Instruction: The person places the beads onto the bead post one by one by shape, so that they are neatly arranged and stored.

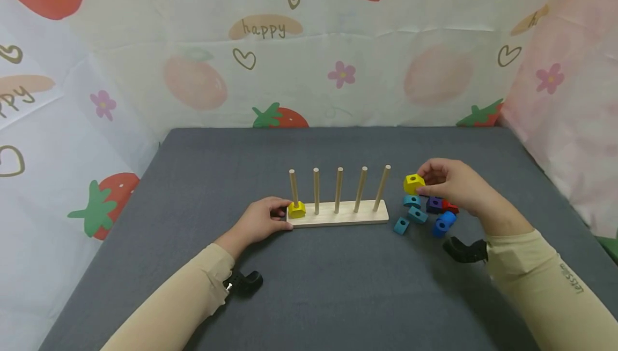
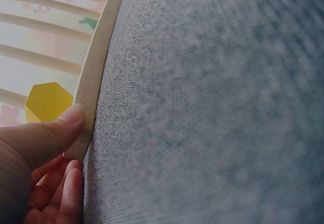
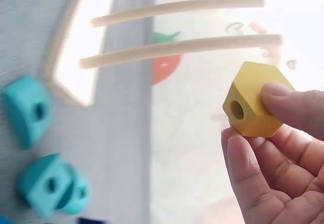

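Yellow faceted bead point(image 3: 249, 95) pinched in their right hand point(image 1: 451, 184), and from here left hand point(image 1: 260, 219) grips the wooden peg stand point(image 1: 345, 217).

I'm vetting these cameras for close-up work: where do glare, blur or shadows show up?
Right wrist: glare washes out the pegboard; the teal blocks are blurred, though the held yellow block looks sharp. Left wrist: the grey cloth blurs toward the right. Head: a soft shadow lies beside the right sleeve.
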Demonstrator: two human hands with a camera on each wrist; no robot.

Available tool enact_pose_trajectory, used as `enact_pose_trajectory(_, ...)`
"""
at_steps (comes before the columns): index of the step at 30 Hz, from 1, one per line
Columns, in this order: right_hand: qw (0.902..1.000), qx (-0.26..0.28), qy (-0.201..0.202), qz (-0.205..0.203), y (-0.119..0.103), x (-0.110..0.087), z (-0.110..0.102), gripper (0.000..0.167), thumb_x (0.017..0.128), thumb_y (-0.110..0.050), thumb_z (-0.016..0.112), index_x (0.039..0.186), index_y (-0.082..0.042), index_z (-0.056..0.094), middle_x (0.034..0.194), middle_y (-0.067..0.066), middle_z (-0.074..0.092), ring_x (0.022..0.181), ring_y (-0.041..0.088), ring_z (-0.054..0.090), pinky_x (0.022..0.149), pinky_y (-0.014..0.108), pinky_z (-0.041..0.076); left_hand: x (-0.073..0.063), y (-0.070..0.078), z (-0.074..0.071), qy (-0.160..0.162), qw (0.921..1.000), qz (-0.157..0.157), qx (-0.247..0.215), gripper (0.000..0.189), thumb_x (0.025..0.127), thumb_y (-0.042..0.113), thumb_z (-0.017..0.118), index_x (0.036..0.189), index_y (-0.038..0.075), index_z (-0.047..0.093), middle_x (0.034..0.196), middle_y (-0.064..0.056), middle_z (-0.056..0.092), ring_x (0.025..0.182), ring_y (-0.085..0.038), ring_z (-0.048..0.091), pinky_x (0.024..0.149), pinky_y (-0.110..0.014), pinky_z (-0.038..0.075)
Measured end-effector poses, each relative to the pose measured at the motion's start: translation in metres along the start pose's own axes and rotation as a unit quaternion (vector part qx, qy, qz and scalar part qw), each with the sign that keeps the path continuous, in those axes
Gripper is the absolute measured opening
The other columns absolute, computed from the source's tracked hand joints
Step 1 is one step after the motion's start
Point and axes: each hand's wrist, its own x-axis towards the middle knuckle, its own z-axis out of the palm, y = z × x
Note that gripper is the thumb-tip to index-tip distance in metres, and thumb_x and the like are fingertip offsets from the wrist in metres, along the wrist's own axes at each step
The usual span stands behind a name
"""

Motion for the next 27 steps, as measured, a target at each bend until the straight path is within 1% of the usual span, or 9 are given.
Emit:
enact_pose_trajectory(3,0.9998,0.001,0.013,-0.013,-0.012,0.004,-0.007,0.027,0.086,-0.020,0.065,0.104,-0.003,0.056,0.104,0.013,0.061,0.093,0.024,0.057,0.075,0.024,0.050,0.000,0.000,0.000,0.000,1.0000,-0.001,-0.001,0.054,0.073,0.025,0.078,0.122,0.014,0.060,0.109,0.000,0.059,0.090,-0.012,0.054,0.081,-0.032,0.047)
enact_pose_trajectory(8,0.9990,0.010,0.028,-0.034,-0.029,0.009,-0.014,0.033,0.086,-0.022,0.064,0.111,-0.003,0.054,0.108,0.013,0.059,0.097,0.022,0.056,0.076,0.020,0.048,0.001,0.000,0.000,0.001,0.9999,0.012,-0.001,0.054,0.073,0.025,0.078,0.122,0.012,0.059,0.109,0.000,0.059,0.089,-0.011,0.055,0.081,-0.032,0.047)
enact_pose_trajectory(13,0.9961,0.047,0.038,-0.064,-0.046,0.014,-0.014,0.032,0.087,-0.018,0.064,0.114,-0.006,0.056,0.107,0.010,0.061,0.093,0.017,0.059,0.077,0.020,0.048,0.002,-0.001,0.000,0.003,0.9998,0.018,0.002,0.055,0.072,0.025,0.078,0.122,0.012,0.059,0.110,0.000,0.060,0.089,-0.011,0.055,0.080,-0.031,0.047)
enact_pose_trajectory(16,0.9921,0.079,0.040,-0.090,-0.056,0.018,-0.011,0.033,0.086,-0.017,0.064,0.116,-0.007,0.058,0.106,0.010,0.062,0.091,0.014,0.061,0.076,0.020,0.048,0.001,-0.002,0.001,0.005,0.9998,0.021,0.005,0.054,0.072,0.026,0.078,0.122,0.012,0.059,0.109,0.000,0.060,0.089,-0.011,0.055,0.080,-0.031,0.047)
enact_pose_trajectory(19,0.9891,0.093,0.036,-0.108,-0.065,0.023,-0.006,0.034,0.086,-0.019,0.064,0.118,-0.007,0.059,0.107,0.010,0.062,0.092,0.014,0.061,0.077,0.021,0.048,0.001,-0.003,0.001,0.005,0.9998,0.020,0.005,0.054,0.072,0.026,0.078,0.122,0.012,0.060,0.109,0.001,0.060,0.089,-0.011,0.055,0.079,-0.031,0.047)
enact_pose_trajectory(23,0.9876,0.101,0.029,-0.117,-0.075,0.033,0.003,0.033,0.086,-0.020,0.064,0.116,-0.009,0.060,0.107,0.008,0.063,0.093,0.015,0.060,0.079,0.022,0.048,0.001,-0.003,0.000,0.006,0.9998,0.018,0.005,0.054,0.072,0.026,0.078,0.122,0.013,0.060,0.108,0.001,0.060,0.088,-0.011,0.054,0.079,-0.031,0.047)
enact_pose_trajectory(27,0.9844,0.122,0.022,-0.125,-0.085,0.042,0.016,0.031,0.086,-0.017,0.065,0.115,-0.007,0.060,0.107,0.009,0.062,0.092,0.018,0.060,0.080,0.024,0.048,0.000,-0.001,-0.001,0.004,0.9999,0.016,0.005,0.054,0.072,0.026,0.078,0.122,0.013,0.060,0.108,0.001,0.059,0.088,-0.011,0.054,0.079,-0.031,0.047)
